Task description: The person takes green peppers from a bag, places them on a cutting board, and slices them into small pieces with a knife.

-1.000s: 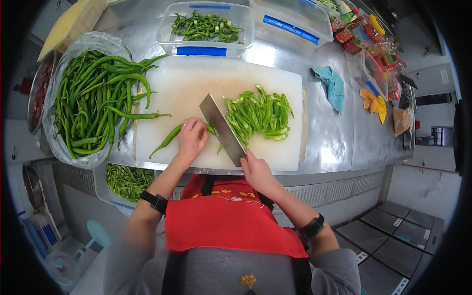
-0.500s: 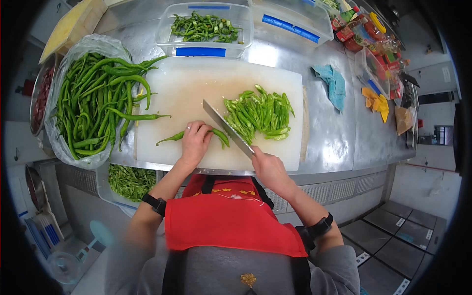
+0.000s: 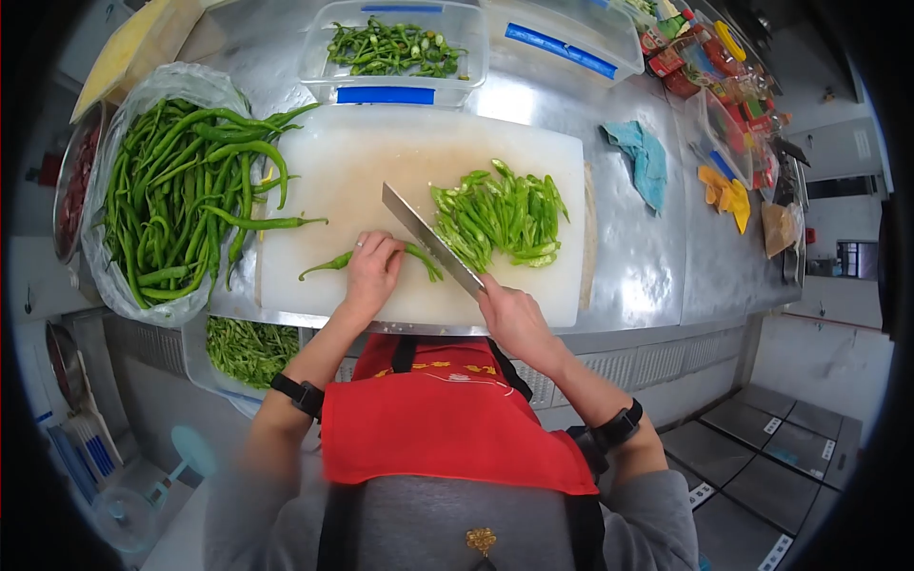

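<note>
My left hand (image 3: 374, 273) is closed over a long green chili pepper (image 3: 325, 265), pressing it on the white cutting board (image 3: 367, 157). The pepper shows on both sides of my fingers. Gripped in my right hand (image 3: 515, 319) is a wide-bladed kitchen knife (image 3: 430, 235), its blade slanting up and left just beyond the pepper's right end. A pile of sliced green chili (image 3: 502, 217) lies on the board to the right of the blade. Whole green chilies (image 3: 171, 205) fill a clear plastic bag at the left, a few hanging over the board.
Behind the board stands a clear box (image 3: 317, 74) of chili stems. A second clear box (image 3: 560, 49) is beside it. A blue cloth (image 3: 641, 164) and yellow cloth (image 3: 726, 197) lie at right, near bottles (image 3: 715, 59). Below left is a bin of cut greens (image 3: 249, 349).
The knife has shifted slightly left, closer to the pepper's right end. My left hand stays on the pepper. The whole view has shifted a little.
</note>
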